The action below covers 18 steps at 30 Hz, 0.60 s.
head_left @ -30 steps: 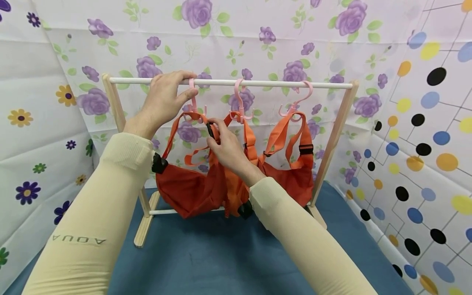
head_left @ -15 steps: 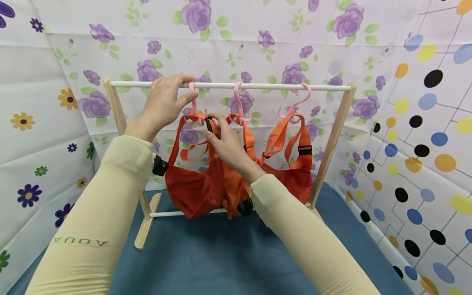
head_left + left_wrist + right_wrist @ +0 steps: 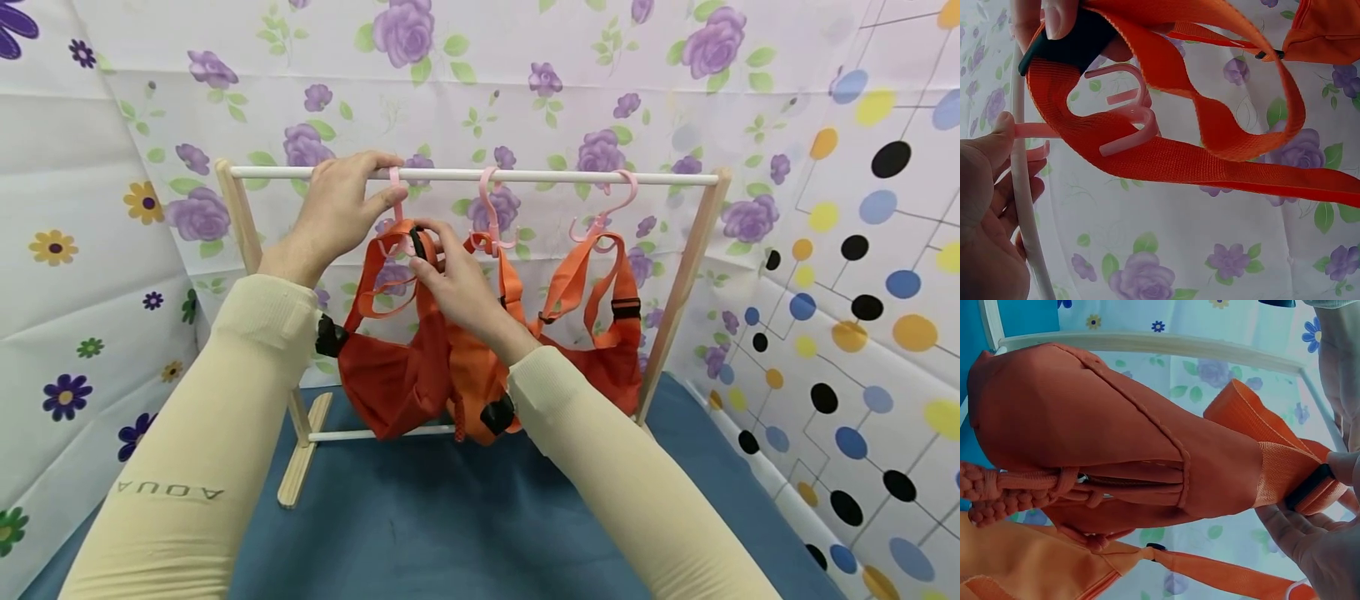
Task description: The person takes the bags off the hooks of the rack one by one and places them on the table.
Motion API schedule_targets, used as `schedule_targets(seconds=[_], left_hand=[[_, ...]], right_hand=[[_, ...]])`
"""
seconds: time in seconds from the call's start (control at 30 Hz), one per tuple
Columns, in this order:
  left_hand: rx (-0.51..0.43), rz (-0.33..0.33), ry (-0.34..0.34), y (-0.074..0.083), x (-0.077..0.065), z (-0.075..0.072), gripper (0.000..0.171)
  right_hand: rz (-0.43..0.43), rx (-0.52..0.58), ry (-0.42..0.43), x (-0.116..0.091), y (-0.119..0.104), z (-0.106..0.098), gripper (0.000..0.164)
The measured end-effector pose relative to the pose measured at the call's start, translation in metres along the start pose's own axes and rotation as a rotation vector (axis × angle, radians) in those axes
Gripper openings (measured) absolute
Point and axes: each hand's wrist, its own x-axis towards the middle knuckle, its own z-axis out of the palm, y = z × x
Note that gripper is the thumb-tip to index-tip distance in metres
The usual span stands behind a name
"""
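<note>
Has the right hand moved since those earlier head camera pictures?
Yes: judged against the white rod in the head view, the right hand has moved up, closer to the rod, and slightly left toward the leftmost pink hanger.

The red-orange cloth bag (image 3: 393, 379) hangs below the leftmost pink hanger (image 3: 1141, 114), with a thick braided cord (image 3: 1025, 482) on its body. Its wide orange strap (image 3: 1172, 162) makes a loop at the hanger's curved prongs, and one prong lies in front of it. The right hand (image 3: 468, 287) pinches the strap at its black slider (image 3: 1075, 50); the left hand (image 3: 333, 204) holds the hanger near its top.
</note>
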Motion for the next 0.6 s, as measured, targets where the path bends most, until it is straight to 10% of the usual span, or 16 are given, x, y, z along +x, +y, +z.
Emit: schedule_targets(seconds=[0.6], left_hand=[[-0.013,-0.026,-0.027,0.0016,0.0007,-0.0023,0.046]], right_hand=[[-0.045,-0.02,-0.012,-0.0016,-0.0017,0.0088,0.054]])
